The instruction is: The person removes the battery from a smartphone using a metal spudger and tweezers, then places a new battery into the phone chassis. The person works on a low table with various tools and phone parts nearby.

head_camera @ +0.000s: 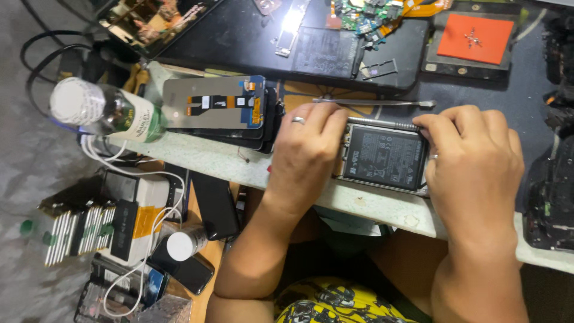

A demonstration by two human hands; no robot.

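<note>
An opened phone (382, 157) with its black battery exposed lies on the workbench near the front edge. My left hand (308, 146), a ring on one finger, presses down on the phone's left end. My right hand (475, 158) grips the phone's right end, fingers curled over its top right corner. Just beyond the phone lies a pair of metal tweezers (373, 103), touched by neither hand.
A stack of phone screens (218, 107) sits left of my left hand, beside a tipped plastic bottle (104, 110). Behind are a spare battery (326, 52), circuit parts (371, 15) and an orange pad (475, 37). Boxes, cables and a small white-capped bottle (182, 244) sit below left.
</note>
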